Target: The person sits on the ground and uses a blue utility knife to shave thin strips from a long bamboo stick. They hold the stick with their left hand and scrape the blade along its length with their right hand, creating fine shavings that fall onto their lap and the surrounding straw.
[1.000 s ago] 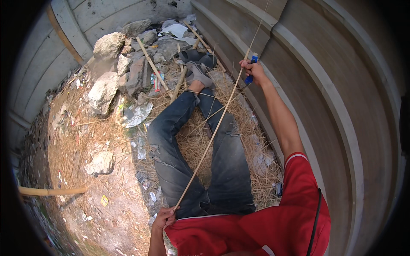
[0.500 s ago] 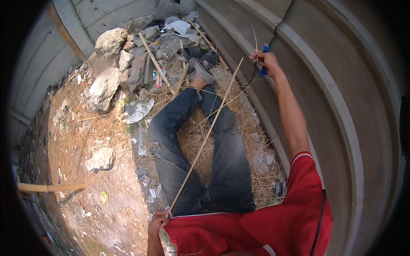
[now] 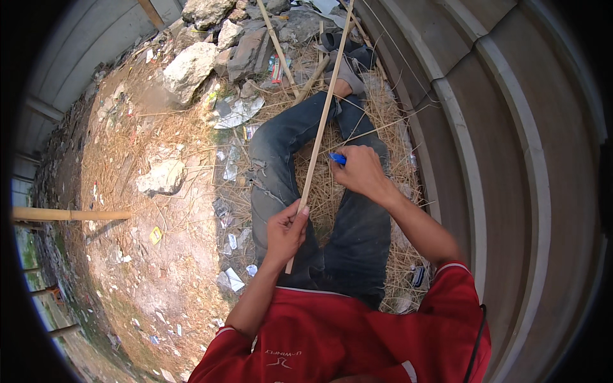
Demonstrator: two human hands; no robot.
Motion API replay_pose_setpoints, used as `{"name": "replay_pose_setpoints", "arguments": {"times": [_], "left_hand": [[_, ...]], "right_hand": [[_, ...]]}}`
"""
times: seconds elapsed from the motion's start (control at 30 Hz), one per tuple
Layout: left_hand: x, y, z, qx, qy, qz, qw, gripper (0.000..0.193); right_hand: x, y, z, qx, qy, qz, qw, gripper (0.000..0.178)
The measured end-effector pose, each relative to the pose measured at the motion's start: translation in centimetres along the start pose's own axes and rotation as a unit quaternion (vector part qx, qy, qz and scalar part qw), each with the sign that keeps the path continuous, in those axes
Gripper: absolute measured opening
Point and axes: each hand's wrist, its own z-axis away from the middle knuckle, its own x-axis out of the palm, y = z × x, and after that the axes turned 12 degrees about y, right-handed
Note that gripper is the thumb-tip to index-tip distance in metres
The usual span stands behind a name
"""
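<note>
A long, pale bamboo strip [image 3: 317,137] slants from my lap up past my feet. My left hand [image 3: 287,232] is closed around it near its lower end, thumb on top. Above my right thigh, my right hand [image 3: 361,168] is closed on a blue utility knife [image 3: 338,158]. Only a short blue part of the knife shows; its blade cannot be made out and most of it is hidden in my fist. The right hand is a little to the right of the strip, apart from it. My legs in torn jeans [image 3: 271,169] lie stretched out and crossed at the ankles.
Straw and thin shavings [image 3: 329,198] cover the ground between and around my legs. Rocks [image 3: 190,71] and bamboo sticks [image 3: 278,48] lie beyond, at the upper left. A corrugated wall [image 3: 504,159] rises close on my right. A bamboo pole [image 3: 73,214] juts in at left.
My right hand has come down and inward from beside the wall with the knife. My left hand has moved up and right, gripping the strip in front of my lap.
</note>
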Motion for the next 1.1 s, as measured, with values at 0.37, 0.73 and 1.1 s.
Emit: {"name": "replay_pose_setpoints", "arguments": {"times": [0.37, 0.73, 1.1], "left_hand": [[3.0, 0.2, 1.1, 0.009, -0.025, -0.016, 1.000, 0.030], [3.3, 0.6, -1.9, 0.056, -0.008, 0.036, 0.998, 0.028], [3.2, 1.0, -2.3, 0.055, 0.003, 0.067, 0.996, 0.028]], "right_hand": [[1.0, 1.9, -3.9, 0.131, 0.042, 0.126, 0.983, 0.028], [1.7, -1.8, 2.9, 0.019, -0.058, 0.094, 0.994, 0.016], [4.6, -0.4, 1.1, -0.012, -0.013, 0.097, 0.995, 0.015]]}}
